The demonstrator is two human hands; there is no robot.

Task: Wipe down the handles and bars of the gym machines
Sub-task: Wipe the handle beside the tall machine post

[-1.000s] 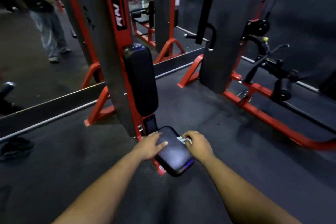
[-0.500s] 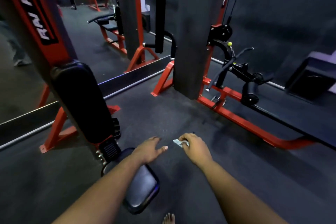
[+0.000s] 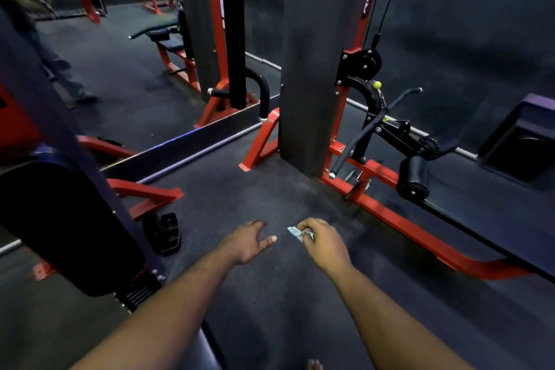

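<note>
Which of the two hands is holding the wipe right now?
The right hand: its fingers curl around a small crumpled pale wipe. The left hand is spread open over the dark floor and holds nothing.

hands: 2 — left hand (image 3: pixel 246 242), right hand (image 3: pixel 322 239) | cloth (image 3: pixel 297 233): 1 | yellow knob (image 3: pixel 377 85): 1 | bare foot (image 3: pixel 313 365): 1
</note>
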